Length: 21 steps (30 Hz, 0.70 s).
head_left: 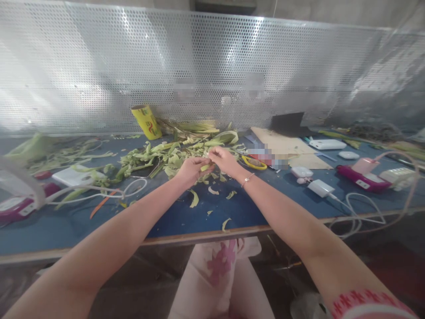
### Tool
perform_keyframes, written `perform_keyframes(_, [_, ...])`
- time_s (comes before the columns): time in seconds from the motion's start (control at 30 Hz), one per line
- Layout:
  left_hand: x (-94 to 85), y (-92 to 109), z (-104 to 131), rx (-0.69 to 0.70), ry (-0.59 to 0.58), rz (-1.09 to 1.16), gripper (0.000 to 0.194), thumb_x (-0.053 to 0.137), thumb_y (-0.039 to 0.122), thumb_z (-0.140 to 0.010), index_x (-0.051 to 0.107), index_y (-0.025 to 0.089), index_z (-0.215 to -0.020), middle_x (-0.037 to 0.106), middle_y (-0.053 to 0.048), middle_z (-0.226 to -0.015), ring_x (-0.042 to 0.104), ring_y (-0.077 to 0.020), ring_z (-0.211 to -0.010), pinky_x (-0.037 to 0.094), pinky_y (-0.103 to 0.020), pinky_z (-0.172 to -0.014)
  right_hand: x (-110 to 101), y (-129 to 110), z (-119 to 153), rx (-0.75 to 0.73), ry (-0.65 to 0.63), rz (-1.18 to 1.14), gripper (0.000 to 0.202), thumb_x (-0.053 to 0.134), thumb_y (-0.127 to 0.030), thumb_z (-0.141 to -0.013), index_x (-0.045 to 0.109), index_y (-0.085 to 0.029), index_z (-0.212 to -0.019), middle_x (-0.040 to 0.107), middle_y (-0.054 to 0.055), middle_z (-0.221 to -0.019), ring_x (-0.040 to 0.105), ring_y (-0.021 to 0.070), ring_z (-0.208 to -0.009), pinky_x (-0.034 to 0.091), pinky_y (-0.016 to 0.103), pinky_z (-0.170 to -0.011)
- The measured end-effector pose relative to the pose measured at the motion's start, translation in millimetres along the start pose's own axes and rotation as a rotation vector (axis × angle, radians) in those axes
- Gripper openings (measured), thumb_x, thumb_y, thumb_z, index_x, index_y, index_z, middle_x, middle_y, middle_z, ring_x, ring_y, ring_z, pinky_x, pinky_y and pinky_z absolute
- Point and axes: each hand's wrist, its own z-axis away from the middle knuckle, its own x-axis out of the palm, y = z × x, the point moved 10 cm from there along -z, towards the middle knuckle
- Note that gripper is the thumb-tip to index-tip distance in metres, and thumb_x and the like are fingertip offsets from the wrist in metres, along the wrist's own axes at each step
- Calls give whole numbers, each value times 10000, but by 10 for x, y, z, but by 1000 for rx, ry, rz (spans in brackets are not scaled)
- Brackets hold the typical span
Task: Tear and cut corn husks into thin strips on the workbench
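Observation:
Above the front of a heap of pale green leaves and stalks, my two hands meet. My left hand is closed, its fingers pinching a small yellow-green plant piece. Close against it, my right hand has its fingers drawn together in a pinch at the upper end of the same spot; what lies between these fingertips is too small to make out. Several curled leaf scraps are scattered on the blue tabletop below my hands.
A yellow tube leans at the back. Yellow-handled scissors lie right of the heap, near cardboard. Purple power strips and white cables occupy both sides. A perforated metal panel closes off the back.

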Motion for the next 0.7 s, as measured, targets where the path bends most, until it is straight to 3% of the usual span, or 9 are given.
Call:
perform_keyframes(0.27, [-51, 8, -22, 36, 24, 37, 200, 757, 74, -524, 580, 98, -613, 642, -27, -592, 649, -131, -579, 551, -290, -712, 22, -62, 10, -55, -6, 40, 181, 473, -340, -805, 514, -173, -749, 574, 6, -746, 536, 136, -732, 416, 286, -722])
perform_keyframes(0.47, [-39, 0, -20, 11, 29, 47, 55, 630, 32, -616, 635, 85, -627, 672, -71, -615, 658, -135, -600, 544, -282, -748, -23, -27, -9, -12, 27, 26, 156, 479, -325, -793, 506, -175, -760, 573, 15, -773, 535, 140, -747, 421, 292, -730])
perform_keyframes(0.7, [-42, 30, -6, -5, 46, 62, 145, 538, 16, -626, 670, 74, -612, 675, -96, -619, 669, -163, -612, 546, -317, -773, -35, -45, -14, -41, 44, 49, 147, 482, -315, -787, 508, -179, -738, 566, 12, -753, 524, 137, -729, 426, 296, -737])
